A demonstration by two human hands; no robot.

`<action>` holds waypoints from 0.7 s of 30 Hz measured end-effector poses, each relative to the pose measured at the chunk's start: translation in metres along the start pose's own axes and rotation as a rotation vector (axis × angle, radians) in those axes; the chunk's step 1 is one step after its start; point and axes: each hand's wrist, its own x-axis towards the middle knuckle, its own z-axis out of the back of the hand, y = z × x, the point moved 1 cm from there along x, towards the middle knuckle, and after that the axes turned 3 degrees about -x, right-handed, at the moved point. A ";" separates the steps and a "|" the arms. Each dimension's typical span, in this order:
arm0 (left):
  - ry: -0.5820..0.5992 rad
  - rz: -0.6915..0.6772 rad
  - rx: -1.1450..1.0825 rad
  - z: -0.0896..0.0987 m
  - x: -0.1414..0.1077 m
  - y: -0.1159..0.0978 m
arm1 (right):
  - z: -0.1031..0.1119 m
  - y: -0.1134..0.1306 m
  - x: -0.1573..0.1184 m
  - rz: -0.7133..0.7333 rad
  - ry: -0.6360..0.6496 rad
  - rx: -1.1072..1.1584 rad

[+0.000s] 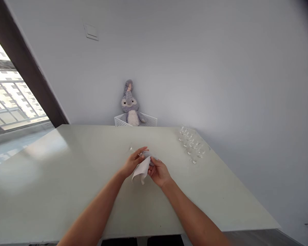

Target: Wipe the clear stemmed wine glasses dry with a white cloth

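Note:
Above the middle of the pale table, my left hand is closed round a clear glass, whose stem seems to point to the upper left. My right hand pinches a white cloth against the glass's right side. The cloth hangs down between the two hands. Most of the glass is hidden by the fingers and the cloth. Several clear stemmed glasses stand in a group near the table's right edge.
A white perforated basket with a grey plush toy in it is behind the table's far edge, by the wall. A window with a railing is at the left. The table's right edge runs beside the group of glasses.

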 end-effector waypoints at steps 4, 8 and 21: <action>-0.053 0.010 0.137 0.000 0.001 0.002 | -0.007 -0.006 -0.008 0.183 0.025 -0.569; -0.080 0.003 0.419 0.002 -0.002 0.000 | -0.008 -0.001 -0.013 0.437 -0.058 -1.083; 0.070 -0.412 1.339 0.018 -0.001 -0.001 | 0.026 0.035 0.002 -0.053 0.138 -0.632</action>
